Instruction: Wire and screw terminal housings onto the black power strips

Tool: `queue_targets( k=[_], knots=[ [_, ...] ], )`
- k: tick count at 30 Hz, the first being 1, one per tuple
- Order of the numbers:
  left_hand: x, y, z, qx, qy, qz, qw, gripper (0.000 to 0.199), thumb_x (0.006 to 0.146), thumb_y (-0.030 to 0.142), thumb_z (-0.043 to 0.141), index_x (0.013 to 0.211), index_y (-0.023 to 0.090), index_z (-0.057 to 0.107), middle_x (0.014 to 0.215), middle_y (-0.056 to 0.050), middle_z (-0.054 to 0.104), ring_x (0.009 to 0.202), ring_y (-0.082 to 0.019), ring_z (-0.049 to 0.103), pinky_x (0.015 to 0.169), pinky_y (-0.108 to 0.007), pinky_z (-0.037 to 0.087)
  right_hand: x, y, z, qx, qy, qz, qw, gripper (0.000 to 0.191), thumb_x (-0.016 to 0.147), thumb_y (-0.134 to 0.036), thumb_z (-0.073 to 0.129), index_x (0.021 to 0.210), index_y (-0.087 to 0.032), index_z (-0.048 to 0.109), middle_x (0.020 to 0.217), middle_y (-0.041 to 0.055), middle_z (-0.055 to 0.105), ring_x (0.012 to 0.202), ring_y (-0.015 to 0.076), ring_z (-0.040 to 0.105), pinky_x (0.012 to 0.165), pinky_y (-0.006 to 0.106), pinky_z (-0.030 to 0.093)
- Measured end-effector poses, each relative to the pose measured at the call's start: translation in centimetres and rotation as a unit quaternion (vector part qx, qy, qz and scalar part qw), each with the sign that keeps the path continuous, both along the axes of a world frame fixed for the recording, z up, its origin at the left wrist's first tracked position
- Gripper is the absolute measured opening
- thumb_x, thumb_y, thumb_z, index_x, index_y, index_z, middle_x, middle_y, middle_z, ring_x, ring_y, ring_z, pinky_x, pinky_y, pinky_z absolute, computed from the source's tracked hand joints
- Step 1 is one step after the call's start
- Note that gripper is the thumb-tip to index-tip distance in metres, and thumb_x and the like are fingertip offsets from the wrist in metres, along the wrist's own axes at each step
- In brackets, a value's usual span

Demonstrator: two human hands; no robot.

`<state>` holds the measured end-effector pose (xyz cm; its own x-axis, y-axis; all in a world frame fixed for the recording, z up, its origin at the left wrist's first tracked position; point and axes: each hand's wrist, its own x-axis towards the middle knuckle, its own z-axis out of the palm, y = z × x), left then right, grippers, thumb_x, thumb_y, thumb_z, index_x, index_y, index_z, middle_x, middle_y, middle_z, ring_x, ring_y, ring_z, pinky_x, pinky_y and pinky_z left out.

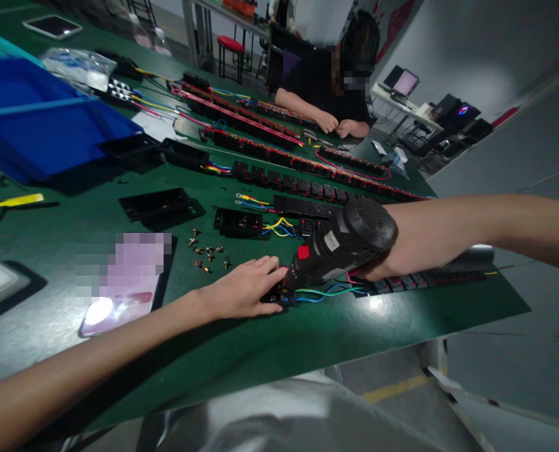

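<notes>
Head view: left hand (242,289) flat, fingers spread on black socket housing (274,294); right hand (371,269) gripping cordless screwdriver (340,242) over green worktop (392,320).

One cordless screwdriver (340,245) in the right hand (383,267), one socket housing (274,294) under the left hand (239,289), one black socket panel (238,221) just beyond that hand.

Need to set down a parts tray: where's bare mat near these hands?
Green mat shows in a strip along the near table edge, below the left hand and the wired socket housing. A smaller patch lies between the brass terminals and the blurred pink item. It's crowded under the right hand, where the electric screwdriver, coloured wires and power strip meet.
</notes>
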<state>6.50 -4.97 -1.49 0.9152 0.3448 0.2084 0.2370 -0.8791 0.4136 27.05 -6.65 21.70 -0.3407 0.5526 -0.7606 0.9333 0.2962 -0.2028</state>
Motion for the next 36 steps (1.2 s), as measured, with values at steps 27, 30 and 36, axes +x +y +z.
queue_targets(
  k=[27, 30, 36],
  knots=[
    [-0.02, 0.03, -0.02, -0.005, 0.004, 0.003, 1.0, 0.045, 0.089, 0.049, 0.056, 0.12, 0.018, 0.047, 0.124, -0.013, 0.053, 0.116, -0.029, 0.052, 0.098, -0.042, 0.045, 0.5, 0.18, -0.35, -0.011, 0.023, 0.012, 1.0, 0.009, 0.08, -0.012, 0.061, 0.086, -0.018, 0.065, 0.085, -0.0018, 0.067, 0.075, 0.0146, 0.057, 0.06, 0.024, 0.043],
    [0.01, 0.01, -0.04, -0.004, 0.014, 0.006, 1.0, 0.046, 0.089, 0.049, 0.057, 0.121, 0.018, 0.046, 0.124, -0.013, 0.053, 0.116, -0.028, 0.052, 0.098, -0.041, 0.045, 0.44, 0.29, -0.34, -0.027, 0.026, -0.001, 0.999, 0.013, 0.08, -0.009, 0.06, 0.089, -0.017, 0.065, 0.087, -0.0013, 0.068, 0.077, 0.0145, 0.058, 0.062, 0.024, 0.045],
    [0.06, -0.01, 0.16, -0.01, 0.011, 0.006, 1.0, 0.044, 0.089, 0.05, 0.056, 0.12, 0.018, 0.047, 0.123, -0.013, 0.053, 0.115, -0.028, 0.052, 0.097, -0.041, 0.045, 0.79, 0.33, -0.61, -0.014, 0.032, 0.019, 0.999, 0.017, 0.081, -0.012, 0.061, 0.096, -0.018, 0.066, 0.088, -0.0015, 0.067, 0.078, 0.0152, 0.056, 0.065, 0.025, 0.045]
  ],
)
